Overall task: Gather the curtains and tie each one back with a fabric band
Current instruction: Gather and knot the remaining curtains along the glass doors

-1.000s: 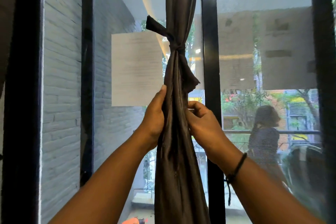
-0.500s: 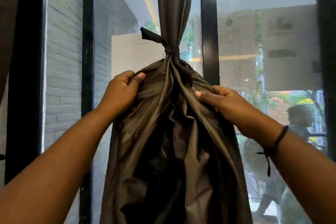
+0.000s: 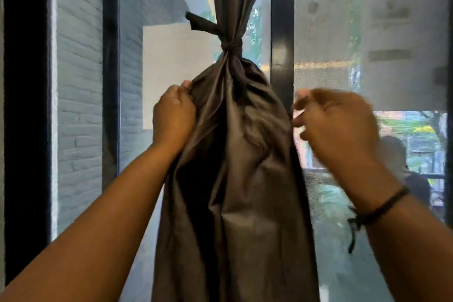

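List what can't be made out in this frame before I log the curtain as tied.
- Right hand, head view: motion-blurred, so whether its grip is on the curtain is unclear.
- Band: its far side is hidden behind the curtain.
- Curtain top and hem: cut off by the frame edges.
- Paper on the glass: text too faint.

The right hand (image 3: 335,127) is smeared with motion blur, so whether its fingertips touch the curtain (image 3: 235,179) can't be told. The left hand (image 3: 174,117) hides the fold it's bunched on, fingers buried in cloth. The curtain runs off the top and bottom edges. The knot of the band (image 3: 230,45) covers its own ends. Both forearms are cut off at the bottom edge.
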